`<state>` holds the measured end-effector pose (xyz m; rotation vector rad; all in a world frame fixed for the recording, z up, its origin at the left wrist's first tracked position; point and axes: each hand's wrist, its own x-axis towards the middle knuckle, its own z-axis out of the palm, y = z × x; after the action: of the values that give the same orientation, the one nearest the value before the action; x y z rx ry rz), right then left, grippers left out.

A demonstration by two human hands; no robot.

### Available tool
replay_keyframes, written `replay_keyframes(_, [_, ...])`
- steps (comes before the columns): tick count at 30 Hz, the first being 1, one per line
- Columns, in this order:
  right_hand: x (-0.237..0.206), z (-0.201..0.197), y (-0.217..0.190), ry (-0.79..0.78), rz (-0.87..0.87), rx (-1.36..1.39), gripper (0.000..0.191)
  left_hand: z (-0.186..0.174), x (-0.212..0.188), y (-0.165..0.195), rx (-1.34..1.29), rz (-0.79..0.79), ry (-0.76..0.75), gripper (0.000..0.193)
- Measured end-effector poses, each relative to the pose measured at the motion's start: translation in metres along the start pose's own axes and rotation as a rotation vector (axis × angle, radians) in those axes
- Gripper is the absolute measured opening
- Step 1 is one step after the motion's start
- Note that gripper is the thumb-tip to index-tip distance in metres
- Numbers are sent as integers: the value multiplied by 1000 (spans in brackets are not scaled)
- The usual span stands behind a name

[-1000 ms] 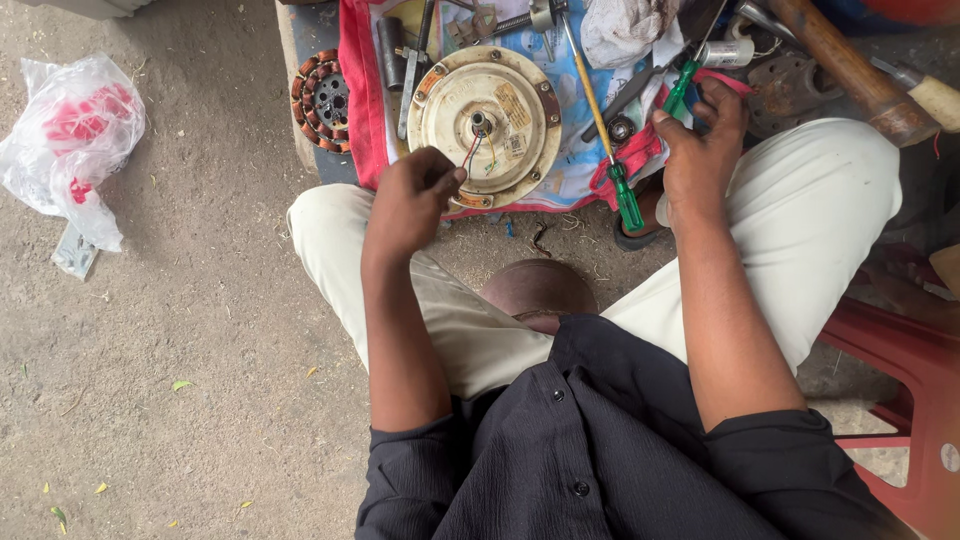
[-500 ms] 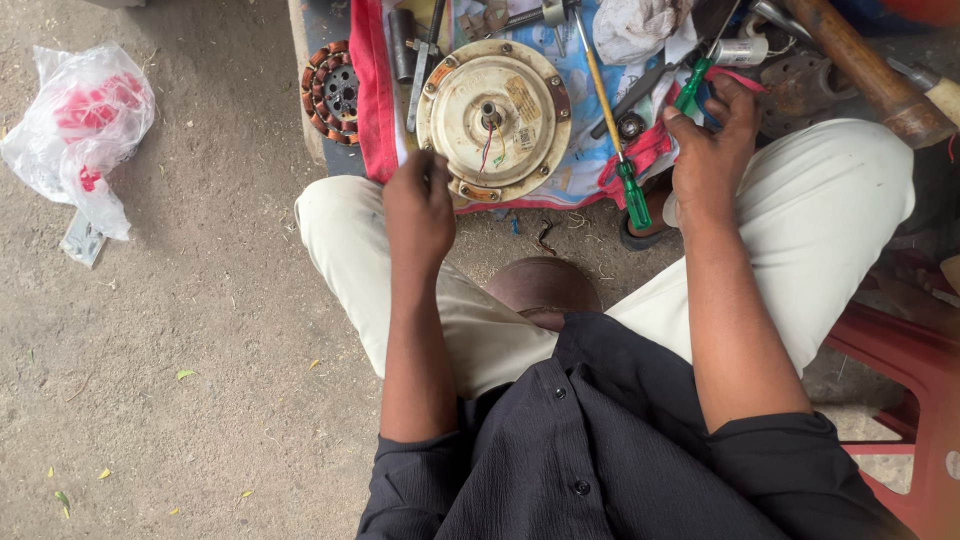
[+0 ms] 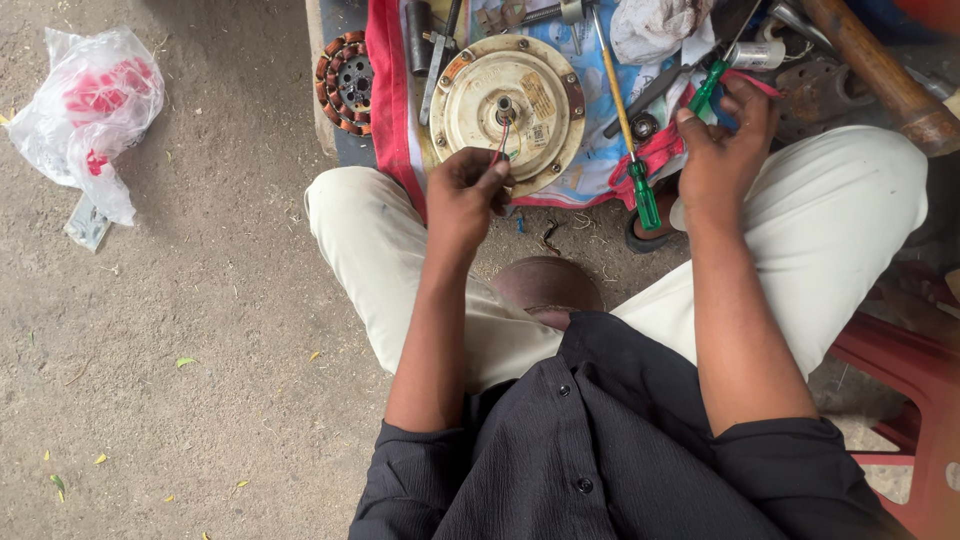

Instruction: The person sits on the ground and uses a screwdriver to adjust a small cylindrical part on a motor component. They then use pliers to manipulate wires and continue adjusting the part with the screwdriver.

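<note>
Round cream fan motor housing (image 3: 510, 108) on a red-edged cloth (image 3: 385, 90) before the knees, left hand (image 3: 465, 195) pinching its thin wires (image 3: 503, 135), right hand (image 3: 722, 150) closed on a small green screwdriver (image 3: 706, 88), yellow-shafted screwdriver (image 3: 628, 130) between, copper stator (image 3: 345, 80) left, plastic bag (image 3: 85, 115) well apart

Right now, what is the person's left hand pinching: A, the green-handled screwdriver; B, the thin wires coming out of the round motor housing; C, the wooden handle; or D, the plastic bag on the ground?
B: the left hand pinches the thin wires rising from the centre of the round motor housing.
</note>
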<state>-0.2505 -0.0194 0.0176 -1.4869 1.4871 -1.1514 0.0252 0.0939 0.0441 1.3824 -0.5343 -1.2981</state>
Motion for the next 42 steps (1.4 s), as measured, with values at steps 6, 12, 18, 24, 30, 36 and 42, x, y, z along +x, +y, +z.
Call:
replay_keyframes(6, [-36,23,-42,-259,-84,192,33,-14,-2,3,81,-11,41,22])
replay_keyframes(12, [-67,87,-91,-521,592,571,24,-8,-11,-5,17,0,51,36])
replay_keyframes(18, [-70,111,-106,-496,681,647,17,-4,-20,-10,-484,-181,-58,30])
replay_keyframes(24, [-75,110,-86,-440,616,646,9,-17,-18,-14,-340,-73,61,30])
replay_keyframes(30, [-79,94,-73,-414,574,584,7,-7,-11,-21,-238,-44,47,23])
replay_keyframes(36, [-83,94,-65,-379,537,534,8,6,-9,-29,-249,63,61,28])
replay_keyframes(42, [-89,87,-58,-363,547,517,9,6,-9,-27,-263,118,203,25])
